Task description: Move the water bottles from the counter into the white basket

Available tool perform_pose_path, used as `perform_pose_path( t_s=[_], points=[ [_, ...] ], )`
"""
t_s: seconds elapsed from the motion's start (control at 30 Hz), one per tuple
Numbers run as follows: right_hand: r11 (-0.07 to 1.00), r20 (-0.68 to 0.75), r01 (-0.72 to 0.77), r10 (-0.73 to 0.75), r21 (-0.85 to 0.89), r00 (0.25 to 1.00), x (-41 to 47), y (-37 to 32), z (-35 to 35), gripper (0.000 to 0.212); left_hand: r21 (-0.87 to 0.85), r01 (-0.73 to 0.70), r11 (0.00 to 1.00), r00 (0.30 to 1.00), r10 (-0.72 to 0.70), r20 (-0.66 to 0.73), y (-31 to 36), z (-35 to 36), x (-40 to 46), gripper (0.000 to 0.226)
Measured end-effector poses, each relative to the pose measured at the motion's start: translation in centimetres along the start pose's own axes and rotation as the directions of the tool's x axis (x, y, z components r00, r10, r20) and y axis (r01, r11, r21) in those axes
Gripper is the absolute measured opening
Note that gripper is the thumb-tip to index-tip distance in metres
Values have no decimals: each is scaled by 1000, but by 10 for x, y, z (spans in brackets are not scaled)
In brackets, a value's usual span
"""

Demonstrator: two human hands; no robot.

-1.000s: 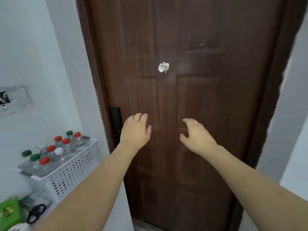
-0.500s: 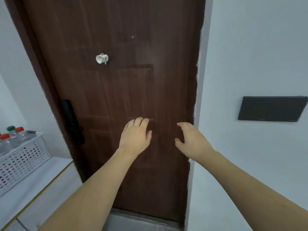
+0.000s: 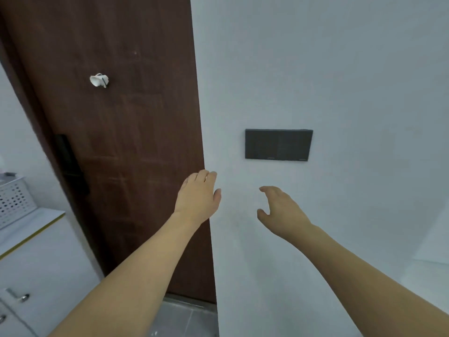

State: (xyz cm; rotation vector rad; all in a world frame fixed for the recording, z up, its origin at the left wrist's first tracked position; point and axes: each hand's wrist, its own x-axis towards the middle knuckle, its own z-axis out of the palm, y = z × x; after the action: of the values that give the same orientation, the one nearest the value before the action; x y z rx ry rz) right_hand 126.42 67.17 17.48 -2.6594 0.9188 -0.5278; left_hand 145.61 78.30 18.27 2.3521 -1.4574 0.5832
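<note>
The white basket (image 3: 13, 198) shows only as a perforated corner at the far left edge of my view, resting on the white bench (image 3: 29, 227) with a thin yellow strip along its front lip. No water bottles can be made out from here; a small blurred shape sits above the basket's rim, too smeared to name.

My left hand (image 3: 198, 197) is raised in front of me with its back toward my eyes, fingers relaxed and close together, the thumb out to the right; it holds nothing. It sits over the right edge of the dark brown door (image 3: 109, 142), where the wood meets the white wall (image 3: 340, 69).

My right hand (image 3: 283, 211) is up beside it, a little lower and apart, fingers loosely bent and thumb spread toward the left hand, also holding nothing. Both bare forearms run in from the bottom of the frame.

A dark grey rectangular panel (image 3: 278, 144) is fixed on the wall above my right hand. A small white hook (image 3: 99, 80) is stuck to the door up high, and a black lock (image 3: 71, 164) runs down the door's left side near the frame. Below the bench, white cabinet fronts carry a metal handle (image 3: 18, 295). A strip of grey floor (image 3: 184, 317) shows at the foot of the door.
</note>
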Motion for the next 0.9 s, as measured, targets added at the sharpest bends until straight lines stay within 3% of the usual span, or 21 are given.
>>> perform_pose_path(
  t_s=[0.33, 0.63, 0.9],
  points=[
    [998, -34, -65, 65, 6, 997, -75, 94, -63, 60, -40, -59, 997, 998, 60, 29, 132, 2, -21, 49],
    [996, -98, -91, 89, -17, 991, -151, 207, -133, 60, -88, -34, 996, 999, 35, 6, 270, -9, -40, 49],
    [998, -70, -69, 69, 2, 995, -206, 310, -181, 61, -134, 22, 991, 1000, -19, 24, 396, -4, -62, 49]
  ],
)
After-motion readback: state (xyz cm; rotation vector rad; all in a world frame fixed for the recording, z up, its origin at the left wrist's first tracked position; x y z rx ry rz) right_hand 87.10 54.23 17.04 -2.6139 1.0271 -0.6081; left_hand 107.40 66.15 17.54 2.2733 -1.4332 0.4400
